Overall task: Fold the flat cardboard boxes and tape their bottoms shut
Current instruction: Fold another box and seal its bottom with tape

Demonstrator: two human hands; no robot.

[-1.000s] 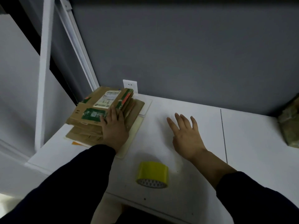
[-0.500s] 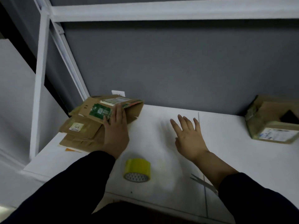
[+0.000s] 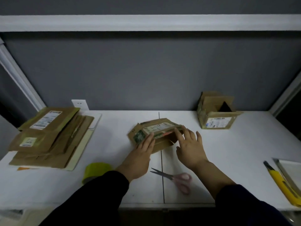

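One flat cardboard box (image 3: 156, 129) with a white label and green print lies at the middle of the white table (image 3: 228, 152). My left hand (image 3: 140, 154) holds its near left corner, fingers on top and thumb hidden. My right hand (image 3: 189, 145) touches its right end with spread, straight fingers. A stack of flat cardboard boxes (image 3: 48, 137) sits at the left. A yellow tape roll (image 3: 96, 170) stands near the front edge, partly behind my left sleeve.
Pink-handled scissors (image 3: 175, 178) lie between my forearms. An assembled cardboard box (image 3: 216, 115) stands at the back right. A yellow utility knife (image 3: 280, 181) and a tray (image 3: 291, 168) lie at the right edge. A grey wall with a socket (image 3: 79, 104) backs the table.
My left hand has carried one flat box from the stack to the table's middle. My right hand has come onto its right end. The view has swung right.
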